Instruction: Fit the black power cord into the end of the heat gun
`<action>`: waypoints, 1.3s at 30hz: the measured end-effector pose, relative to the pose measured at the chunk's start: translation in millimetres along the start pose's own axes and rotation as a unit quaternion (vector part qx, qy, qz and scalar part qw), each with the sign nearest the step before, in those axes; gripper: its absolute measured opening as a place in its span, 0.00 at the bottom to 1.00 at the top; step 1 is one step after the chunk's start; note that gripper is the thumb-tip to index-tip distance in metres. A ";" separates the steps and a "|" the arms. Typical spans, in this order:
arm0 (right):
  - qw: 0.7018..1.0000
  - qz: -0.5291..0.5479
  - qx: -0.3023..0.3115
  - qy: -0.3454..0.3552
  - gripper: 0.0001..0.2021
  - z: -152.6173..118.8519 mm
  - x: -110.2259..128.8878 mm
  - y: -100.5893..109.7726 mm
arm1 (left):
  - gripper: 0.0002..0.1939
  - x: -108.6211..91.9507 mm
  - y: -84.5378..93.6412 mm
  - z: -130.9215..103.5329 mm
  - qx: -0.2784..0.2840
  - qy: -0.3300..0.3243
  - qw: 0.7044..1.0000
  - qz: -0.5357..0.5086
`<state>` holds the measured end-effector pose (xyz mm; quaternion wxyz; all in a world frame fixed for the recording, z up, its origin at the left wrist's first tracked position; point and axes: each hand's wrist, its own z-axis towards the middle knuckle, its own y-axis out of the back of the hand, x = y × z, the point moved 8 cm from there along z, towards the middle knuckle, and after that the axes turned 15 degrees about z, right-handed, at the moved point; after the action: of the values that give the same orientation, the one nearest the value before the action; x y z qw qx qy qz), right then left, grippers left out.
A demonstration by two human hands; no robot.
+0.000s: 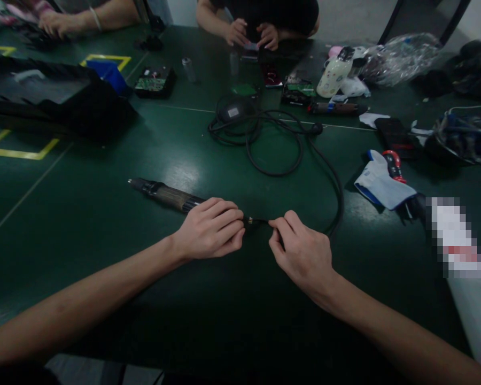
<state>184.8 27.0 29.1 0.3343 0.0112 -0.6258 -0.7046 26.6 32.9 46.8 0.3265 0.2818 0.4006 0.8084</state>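
A dark pen-shaped power tool [170,196] lies slanted on the green table, its metal tip pointing to the upper left. My left hand [214,227] is wrapped round the tool's rear end. From that end, beside a small brass-coloured fitting [250,220], a thin black cord [260,220] runs to the right. My right hand [302,251] pinches this cord between thumb and forefinger, a short way from the fitting. The thicker black cable [340,187] curves from behind my right hand up to loose coils in the middle of the table.
Beyond the coils lie circuit boards in black housings [154,83] and a bottle [334,73]. A glove [382,182] and red-black pliers handle [393,164] are at the right. A black bin [44,101] stands at the left. Two other people's hands are across the table.
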 end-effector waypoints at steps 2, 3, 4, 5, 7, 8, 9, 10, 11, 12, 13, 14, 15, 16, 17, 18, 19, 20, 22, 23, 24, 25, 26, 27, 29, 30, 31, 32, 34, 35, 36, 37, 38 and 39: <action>1.000 0.006 0.000 0.001 0.09 -0.6 -0.7 0.4 | 0.04 8.2 -1.4 -0.3 0.014 0.019 1.000 0.005; 1.000 0.010 0.001 0.002 0.09 -0.9 -0.9 0.5 | 0.05 14.3 -1.8 -0.6 0.024 0.033 0.999 0.012; 1.000 0.014 0.002 0.001 0.09 -1.0 -1.2 0.6 | 0.06 21.7 -1.9 -1.1 0.034 0.050 0.998 0.022; 1.000 0.019 0.004 0.000 0.09 -1.1 -1.5 0.8 | 0.07 30.2 -1.9 -1.7 0.047 0.071 0.996 0.035; 1.000 0.026 0.006 -0.006 0.10 -1.0 -2.8 1.0 | 0.09 48.7 -1.1 -3.8 0.078 0.113 0.989 0.061; 1.000 0.027 0.007 -0.009 0.10 -0.9 -3.7 1.1 | 0.10 57.0 -0.8 -4.9 0.095 0.125 0.985 0.074; 1.000 0.027 0.007 -0.013 0.10 -0.7 -4.8 1.1 | 0.13 65.5 -0.2 -6.5 0.109 0.138 0.980 0.088; 0.999 0.028 0.008 -0.016 0.10 -0.5 -6.0 1.1 | 0.16 74.0 -0.1 -8.4 0.123 0.152 0.976 0.097; 0.999 0.030 0.007 -0.018 0.10 -0.2 -7.1 1.1 | 0.19 82.8 -0.4 -11.2 0.135 0.172 0.971 0.099; 0.999 0.033 0.004 -0.020 0.10 0.2 -8.2 1.3 | 0.22 91.2 -1.6 -14.8 0.148 0.194 0.965 0.094; 0.999 0.039 0.001 -0.020 0.10 0.6 -9.1 1.7 | 0.25 98.1 -4.3 -18.7 0.162 0.212 0.960 0.080; 0.999 0.046 -0.004 -0.019 0.10 1.2 -9.9 2.4 | 0.27 103.1 -7.2 -22.6 0.171 0.225 0.957 0.061; 0.998 0.052 -0.010 -0.017 0.10 1.8 -10.5 3.4 | 0.29 106.0 -9.9 -25.7 0.175 0.231 0.956 0.043; 0.998 0.057 -0.015 -0.014 0.10 2.4 -10.6 4.6 | 0.30 107.4 -11.9 -28.3 0.174 0.231 0.957 0.031; 0.998 0.061 -0.020 -0.008 0.11 3.0 -10.1 5.8 | 0.31 107.8 -13.5 -30.2 0.170 0.228 0.958 0.023; 0.998 0.065 -0.024 0.001 0.11 3.4 -8.9 7.1 | 0.32 107.4 -14.4 -31.4 0.164 0.222 0.961 0.020; 0.997 0.068 -0.029 0.013 0.11 3.5 -7.1 8.5 | 0.32 106.7 -15.1 -32.1 0.158 0.215 0.964 0.020; 0.996 0.072 -0.033 0.027 0.10 3.4 -4.6 10.0 | 0.32 106.1 -15.7 -32.4 0.154 0.208 0.966 0.021; 0.993 0.089 -0.040 0.060 0.10 2.4 1.4 12.5 | 0.33 106.4 -16.6 -32.5 0.145 0.203 0.968 0.017; 0.991 0.100 -0.040 0.076 0.10 1.6 4.2 13.1 | 0.33 107.4 -17.0 -32.4 0.143 0.205 0.968 0.013; 0.989 0.111 -0.038 0.089 0.11 0.8 6.5 13.2 | 0.33 108.4 -17.3 -32.4 0.142 0.208 0.968 0.010; 0.987 0.121 -0.034 0.098 0.12 0.2 7.9 12.7 | 0.33 109.0 -17.5 -32.2 0.140 0.208 0.968 0.006; 0.986 0.127 -0.030 0.101 0.12 -0.2 8.5 11.9 | 0.33 108.6 -17.4 -31.9 0.139 0.205 0.969 0.004; 0.986 0.130 -0.027 0.099 0.13 -0.4 8.0 11.1 | 0.33 107.2 -16.9 -31.6 0.136 0.197 0.971 0.002; 0.988 0.126 -0.025 0.080 0.13 0.0 4.9 10.0 | 0.33 102.6 -15.1 -31.1 0.129 0.178 0.976 -0.005; 0.990 0.123 -0.023 0.067 0.12 0.2 3.1 9.7 | 0.32 100.2 -13.6 -31.1 0.121 0.169 0.978 -0.012; 0.991 0.118 -0.020 0.053 0.12 0.4 1.7 9.3 | 0.32 98.1 -11.8 -31.2 0.112 0.161 0.980 -0.019; 0.993 0.112 -0.016 0.042 0.11 0.5 1.1 9.2 | 0.31 96.3 -9.9 -31.2 0.101 0.152 0.983 -0.027; 0.995 0.092 -0.007 0.030 0.11 0.5 2.3 9.7 | 0.29 94.1 -6.6 -30.7 0.084 0.135 0.986 -0.043; 0.997 0.077 -0.002 0.028 0.10 0.4 3.7 10.2 | 0.28 93.3 -6.1 -30.2 0.082 0.124 0.988 -0.052; 0.998 0.059 0.003 0.026 0.10 0.5 4.8 10.7 | 0.28 92.6 -6.2 -29.5 0.084 0.112 0.988 -0.059; 0.999 0.040 0.008 0.022 0.10 0.6 5.5 10.8 | 0.27 91.7 -6.5 -28.7 0.088 0.099 0.989 -0.066; 0.999 0.023 0.015 0.018 0.10 0.8 5.4 10.5 | 0.26 90.8 -6.7 -27.7 0.091 0.087 0.990 -0.069; 1.000 0.008 0.022 0.013 0.10 1.1 4.8 9.9 | 0.25 89.6 -7.0 -26.8 0.093 0.075 0.991 -0.068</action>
<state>185.1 25.7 40.0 0.3477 0.0232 -0.6369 -0.6876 -46.8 91.3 44.5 0.3224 0.2217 0.5152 0.7625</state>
